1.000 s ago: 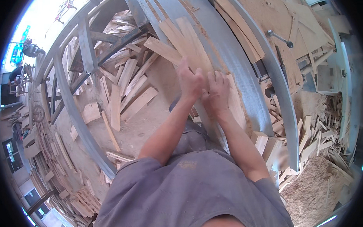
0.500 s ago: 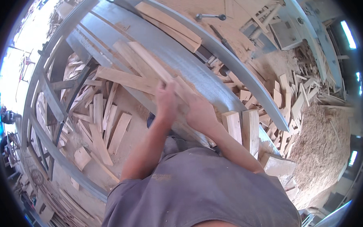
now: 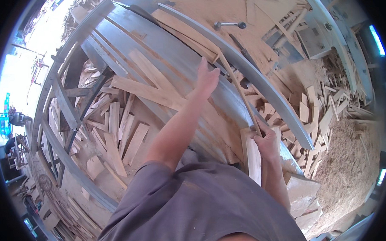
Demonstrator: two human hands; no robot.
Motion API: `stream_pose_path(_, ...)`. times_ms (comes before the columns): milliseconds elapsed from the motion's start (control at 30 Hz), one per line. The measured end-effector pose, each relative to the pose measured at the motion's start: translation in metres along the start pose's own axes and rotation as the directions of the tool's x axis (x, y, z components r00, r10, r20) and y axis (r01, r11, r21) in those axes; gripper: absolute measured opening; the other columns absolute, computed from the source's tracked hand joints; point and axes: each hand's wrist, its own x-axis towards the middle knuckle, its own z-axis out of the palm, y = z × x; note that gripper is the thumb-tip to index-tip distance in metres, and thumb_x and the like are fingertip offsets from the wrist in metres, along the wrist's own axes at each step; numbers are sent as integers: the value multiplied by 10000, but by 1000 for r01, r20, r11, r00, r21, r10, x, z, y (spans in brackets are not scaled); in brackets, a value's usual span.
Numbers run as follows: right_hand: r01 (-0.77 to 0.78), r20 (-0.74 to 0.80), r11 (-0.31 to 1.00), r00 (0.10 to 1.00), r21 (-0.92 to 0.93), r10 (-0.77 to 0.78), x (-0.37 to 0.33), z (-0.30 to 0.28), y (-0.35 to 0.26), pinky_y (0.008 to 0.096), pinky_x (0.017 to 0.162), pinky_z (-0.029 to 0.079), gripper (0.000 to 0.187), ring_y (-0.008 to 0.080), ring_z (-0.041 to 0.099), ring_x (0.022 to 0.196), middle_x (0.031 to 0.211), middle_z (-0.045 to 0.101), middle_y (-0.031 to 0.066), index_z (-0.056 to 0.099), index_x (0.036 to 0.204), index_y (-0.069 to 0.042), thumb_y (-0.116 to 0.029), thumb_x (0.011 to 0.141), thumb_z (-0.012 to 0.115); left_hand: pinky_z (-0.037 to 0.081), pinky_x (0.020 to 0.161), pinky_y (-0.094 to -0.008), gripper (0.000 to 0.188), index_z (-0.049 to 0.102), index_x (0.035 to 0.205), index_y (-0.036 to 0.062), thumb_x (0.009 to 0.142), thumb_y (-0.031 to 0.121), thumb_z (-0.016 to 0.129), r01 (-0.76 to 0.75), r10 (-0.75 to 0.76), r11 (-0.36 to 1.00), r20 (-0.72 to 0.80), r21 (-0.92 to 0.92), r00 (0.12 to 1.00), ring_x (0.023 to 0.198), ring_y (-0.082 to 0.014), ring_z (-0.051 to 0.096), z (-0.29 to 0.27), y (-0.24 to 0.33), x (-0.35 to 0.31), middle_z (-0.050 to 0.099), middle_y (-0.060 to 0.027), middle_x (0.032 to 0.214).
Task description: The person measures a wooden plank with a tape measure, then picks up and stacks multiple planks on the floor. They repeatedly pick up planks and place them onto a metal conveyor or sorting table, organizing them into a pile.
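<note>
A narrow wooden strip (image 3: 237,87) stands on edge on the grey metal machine table (image 3: 178,57), lengthwise beside the long grey fence (image 3: 266,77). Its near end is gripped by my right hand (image 3: 267,142), thumb and fingers closed around it. My left hand (image 3: 208,79) reaches over the table near the strip's far end, fingers stretched and apart, holding nothing. Just beyond those fingertips, more boards (image 3: 185,33) lie along the fence. Left of my left forearm, a pale board (image 3: 147,92) lies slantwise across the table, with another board (image 3: 151,69) next to it.
Wood offcuts (image 3: 112,136) are heaped on the floor at the left, behind a grey metal frame (image 3: 64,99). More offcuts (image 3: 305,108) and a sawdust pile (image 3: 345,157) lie at the right. Upright wood blocks (image 3: 250,156) stand by my right wrist. A metal handle (image 3: 230,25) sits beyond the fence.
My hands have parted from a wooden piece over the table's middle. The right moved right and holds the strip beside the fence; the left reached farther forward and opened.
</note>
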Motion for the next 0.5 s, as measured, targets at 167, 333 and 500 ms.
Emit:
stream_pose_path(167,-71,25,986,997,-152,76,24,-15,-15,316,1042,475,623,202,665,1185,1300,714,166,603,1454,-80,-39,833,624,192,1283,-417,783,280,1563,-111,860,77,568,-59,51,996,-110,-70,993,1537,-398,264,28,-23,15,316,-304,1620)
stream_pose_path(333,-84,18,988,996,-133,87,33,-12,-22,314,965,506,645,193,690,1055,1166,747,130,599,1467,-107,-27,827,616,134,1298,-402,792,235,1581,-108,853,27,515,17,-31,996,-171,-86,985,1575,-377,178,28,-1,11,248,-293,1654)
stream_pose_path(500,-56,48,998,997,-26,57,57,-1,-24,328,960,511,646,198,677,1062,1159,739,137,596,1462,-68,4,821,605,127,1299,-402,799,229,1583,-112,844,18,503,26,-44,997,-235,-77,971,1582,-375,154,21,2,34,235,-296,1658)
